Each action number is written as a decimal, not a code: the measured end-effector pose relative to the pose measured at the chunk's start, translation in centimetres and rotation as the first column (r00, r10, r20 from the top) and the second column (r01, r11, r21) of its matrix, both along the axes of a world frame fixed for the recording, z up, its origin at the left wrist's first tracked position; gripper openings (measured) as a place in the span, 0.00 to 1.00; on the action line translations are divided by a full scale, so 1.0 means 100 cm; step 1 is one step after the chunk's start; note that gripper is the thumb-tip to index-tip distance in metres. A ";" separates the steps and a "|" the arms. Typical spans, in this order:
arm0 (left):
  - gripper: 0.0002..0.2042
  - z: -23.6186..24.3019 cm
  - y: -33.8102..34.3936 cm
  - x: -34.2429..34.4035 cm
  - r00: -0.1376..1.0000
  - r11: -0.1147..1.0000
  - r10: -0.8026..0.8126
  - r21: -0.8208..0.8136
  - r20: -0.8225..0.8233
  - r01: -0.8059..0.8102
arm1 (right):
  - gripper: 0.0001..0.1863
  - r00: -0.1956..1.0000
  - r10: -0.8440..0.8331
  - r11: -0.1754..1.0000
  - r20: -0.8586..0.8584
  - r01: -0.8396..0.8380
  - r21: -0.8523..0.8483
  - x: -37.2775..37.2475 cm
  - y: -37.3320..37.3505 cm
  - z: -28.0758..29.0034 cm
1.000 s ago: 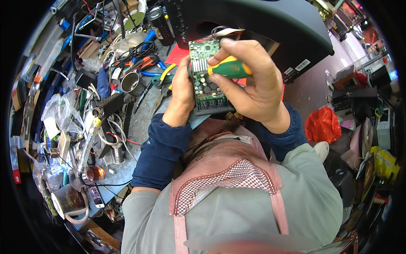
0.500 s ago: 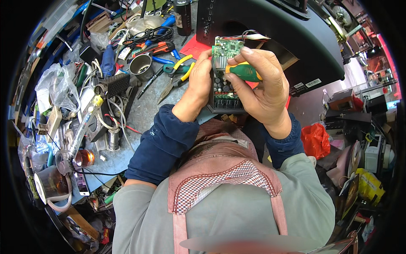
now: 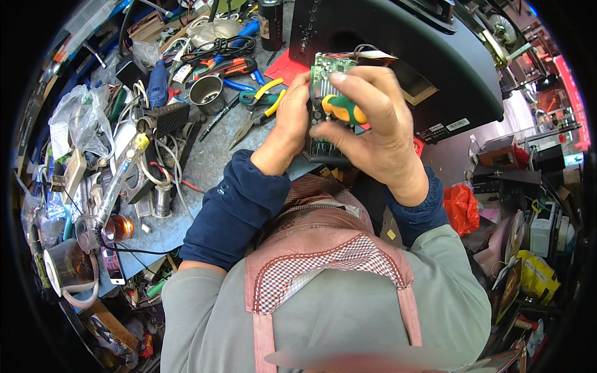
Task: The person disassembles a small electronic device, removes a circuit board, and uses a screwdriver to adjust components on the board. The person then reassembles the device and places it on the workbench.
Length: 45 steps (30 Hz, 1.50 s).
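A green circuit board (image 3: 326, 73) with a silver heatsink and dark parts is attached to a black panel or housing, whose lower edge faces me. My left hand (image 3: 291, 119) grips its left side, fingers tucked behind it. In my right hand (image 3: 384, 127) is a screwdriver (image 3: 341, 108) with a green and yellow handle, lying across the board. The right thumb and index finger are spread apart and slightly blurred, the handle between them. The screwdriver's tip cannot be made out. Wires (image 3: 373, 52) run from the board's top toward a large black speaker-like cabinet (image 3: 398, 62).
Left of my hands lie yellow-and-green pliers (image 3: 255, 118), a black pen (image 3: 219, 117) and a metal cup (image 3: 208, 92). Cables, tools and plastic bags crowd the bench's left side, with a blue rotary tool (image 3: 158, 87) among them. A red bag (image 3: 461, 208) sits lower right.
My right thumb and index finger have spread apart around the screwdriver handle, which has shifted slightly left and turned. The left hand keeps its hold on the board.
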<state>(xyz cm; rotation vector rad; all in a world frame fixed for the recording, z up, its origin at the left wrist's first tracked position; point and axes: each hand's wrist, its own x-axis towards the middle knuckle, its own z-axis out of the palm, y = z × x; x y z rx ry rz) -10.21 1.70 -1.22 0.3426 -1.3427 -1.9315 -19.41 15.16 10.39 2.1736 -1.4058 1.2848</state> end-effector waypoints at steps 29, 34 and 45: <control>0.19 0.020 0.004 0.002 0.984 0.943 -0.140 0.288 -0.111 0.167 | 0.44 0.982 0.091 0.987 0.163 -0.067 -0.146 0.006 -0.010 -0.008; 0.20 0.015 0.003 -0.001 0.988 0.945 -0.116 0.296 -0.106 0.143 | 0.47 0.977 0.061 0.996 0.204 -0.045 -0.082 0.006 -0.004 -0.008; 0.21 0.016 0.003 0.002 0.988 0.959 -0.132 0.241 -0.081 0.148 | 0.44 0.994 -0.029 0.999 0.110 0.032 -0.026 0.000 0.000 -0.002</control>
